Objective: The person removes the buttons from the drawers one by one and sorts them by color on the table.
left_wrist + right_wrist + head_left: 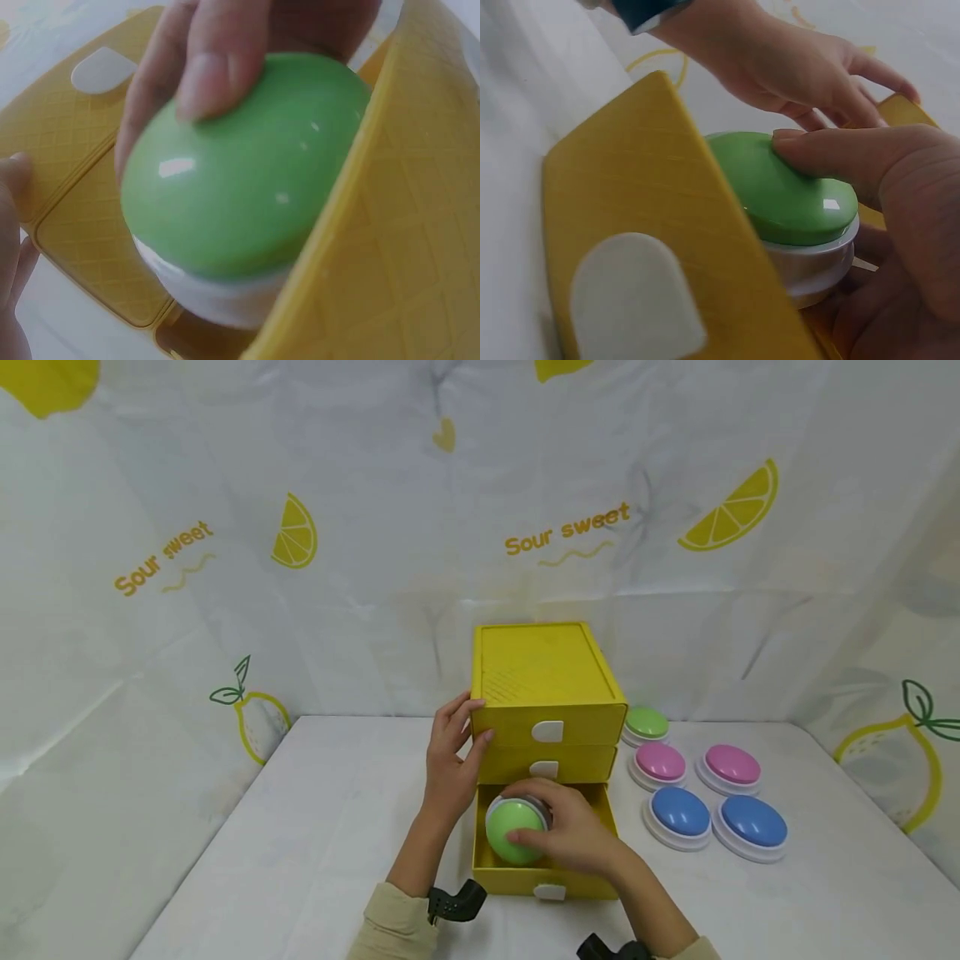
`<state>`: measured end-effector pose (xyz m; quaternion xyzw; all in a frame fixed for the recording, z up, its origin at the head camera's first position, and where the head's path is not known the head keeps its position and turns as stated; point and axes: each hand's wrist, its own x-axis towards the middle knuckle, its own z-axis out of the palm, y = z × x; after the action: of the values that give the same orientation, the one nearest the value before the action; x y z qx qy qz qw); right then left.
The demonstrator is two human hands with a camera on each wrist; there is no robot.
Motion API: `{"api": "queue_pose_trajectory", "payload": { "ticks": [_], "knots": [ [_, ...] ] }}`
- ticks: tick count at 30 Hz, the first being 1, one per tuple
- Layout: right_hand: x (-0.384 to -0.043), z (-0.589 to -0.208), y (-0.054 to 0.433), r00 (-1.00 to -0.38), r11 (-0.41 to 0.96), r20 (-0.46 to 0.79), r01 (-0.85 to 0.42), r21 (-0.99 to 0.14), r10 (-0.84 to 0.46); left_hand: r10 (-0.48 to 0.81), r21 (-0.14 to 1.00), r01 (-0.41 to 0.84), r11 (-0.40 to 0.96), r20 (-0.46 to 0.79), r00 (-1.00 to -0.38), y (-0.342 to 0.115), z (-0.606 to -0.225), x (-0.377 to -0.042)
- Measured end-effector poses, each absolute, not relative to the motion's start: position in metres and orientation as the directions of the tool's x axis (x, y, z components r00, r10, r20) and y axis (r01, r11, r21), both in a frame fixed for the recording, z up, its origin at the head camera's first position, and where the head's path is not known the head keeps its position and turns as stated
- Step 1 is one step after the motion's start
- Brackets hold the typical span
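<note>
My right hand [564,828] grips a green push-button [513,832] with a white base, thumb on the dome and fingers round the base. The button is tilted, its dome facing me, at the pulled-out bottom drawer [581,883] of a yellow drawer box [543,664]. In the right wrist view the green button [787,191] is partly hidden behind the drawer's front. My left hand [452,768] rests against the box's left side, its fingertips at the front left edge of the upper drawers. Both upper drawers are closed, with white tabs on their fronts.
To the right of the box stand more push-buttons: a green one [647,723] at the back, pink ones [732,764] in the middle, blue ones [753,821] nearer me. A white cloth printed with lemons [420,552] hangs behind the white table [300,852].
</note>
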<state>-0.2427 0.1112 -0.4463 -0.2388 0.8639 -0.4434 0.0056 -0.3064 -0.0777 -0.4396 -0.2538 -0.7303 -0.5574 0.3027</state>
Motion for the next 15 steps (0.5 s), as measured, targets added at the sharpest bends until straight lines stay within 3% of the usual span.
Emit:
{"api": "queue_pose_trajectory", "payload": {
  "ticks": [6, 15],
  "knots": [
    [-0.241, -0.430, 0.127, -0.879, 0.432, 0.257, -0.429, -0.793, -0.402, 0.028, 0.651, 0.719, 0.242, 0.737, -0.676, -0.077, -0.437, -0.308],
    [-0.232, -0.420, 0.158, -0.923, 0.368, 0.217, -0.331, -0.869, -0.319, 0.014, 0.666, 0.698, 0.264, 0.721, -0.693, -0.076, -0.440, -0.304]
  ]
}}
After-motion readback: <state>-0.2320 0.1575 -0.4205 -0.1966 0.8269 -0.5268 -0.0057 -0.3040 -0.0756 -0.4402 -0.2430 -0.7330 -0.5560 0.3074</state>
